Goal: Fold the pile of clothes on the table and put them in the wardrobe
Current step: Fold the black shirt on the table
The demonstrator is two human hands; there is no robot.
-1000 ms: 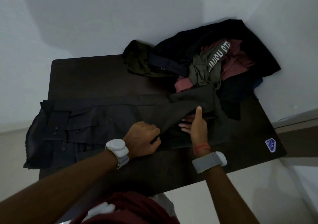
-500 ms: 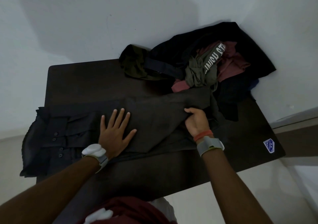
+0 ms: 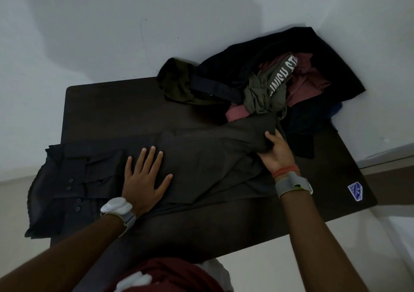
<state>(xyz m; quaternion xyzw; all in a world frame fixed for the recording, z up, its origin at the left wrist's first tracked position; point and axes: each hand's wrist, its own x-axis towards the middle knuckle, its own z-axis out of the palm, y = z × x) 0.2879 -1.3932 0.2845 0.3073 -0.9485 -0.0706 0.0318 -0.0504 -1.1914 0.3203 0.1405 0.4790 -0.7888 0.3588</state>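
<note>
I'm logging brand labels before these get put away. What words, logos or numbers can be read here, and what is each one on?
"ST": the end of a row of white block capitals on the crumpled olive garment. The row is seen turned and creased, and the letters before "ST" cannot be read with certainty.
Blue and white sticker on the near right corner of the table: the print is too small to read.
Nothing else shows readable text.

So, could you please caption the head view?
Left hand presses dark garment flat on table while right hand grips its fabric.
</note>
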